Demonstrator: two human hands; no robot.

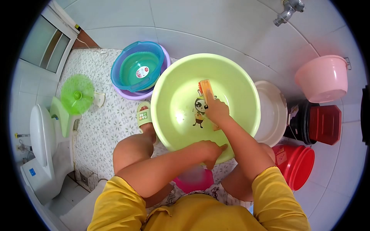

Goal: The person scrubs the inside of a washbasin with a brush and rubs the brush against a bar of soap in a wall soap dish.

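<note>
A big light-green basin stands between my knees, with a cartoon figure printed on its inner bottom. My right hand is inside the basin, its fingers wrapped around an orange scrub brush. Red bristles show along the left side of the brush, close to the printed figure. My left hand grips the basin's near rim, thumb on the inside and fingers over the outer edge. Below that hand, a bright pink object is partly hidden by the basin and my body.
Stacked blue and purple basins stand to the left. Right of the basin are a white tub, a red bucket and a dark red container. A pink bucket hangs on the wall. A toilet is at far left.
</note>
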